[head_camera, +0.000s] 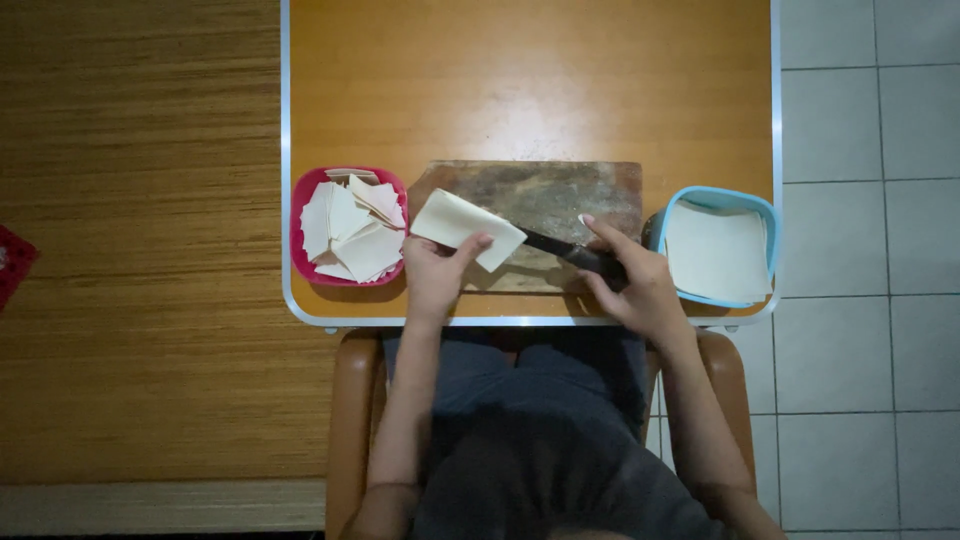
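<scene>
The view looks straight down on a person seated at a small orange-topped counter (530, 80) with a pale metal rim; a worn wooden cutting board (560, 195) lies near the front edge of the counter, between two containers.

The left hand (435, 272) is closed on a pale square wrapper sheet (465, 228), the thumb lying on top of the sheet near its lower edge and the fingers under it; the sheet is tilted, one corner toward the red bowl, and it lies over the left end of the board; whether it rests flat on the board or is lifted a little cannot be told.

The right hand (630, 280) is wrapped around the dark handle of a knife (565, 250), with the forefinger stretched out along the top; the blade points left across the board toward the sheet, its tip close under the sheet's right edge; whether tip and sheet touch cannot be told.

To the left of the board, just beside it, stands a red bowl (298, 215) holding a loose heap of cut pieces (352, 228), pale and mostly triangular, lying at all angles; to the right, just beside the right hand, stands a light blue square container (765, 215) holding a neat flat stack of whole sheets (715, 250) of the same pale colour.

The person's lap, in dark grey cloth, fills the lower middle of the view; the brown arms of a chair (350, 420) show at either side; a woven brown mat lies on the left and grey floor tiles on the right.
</scene>
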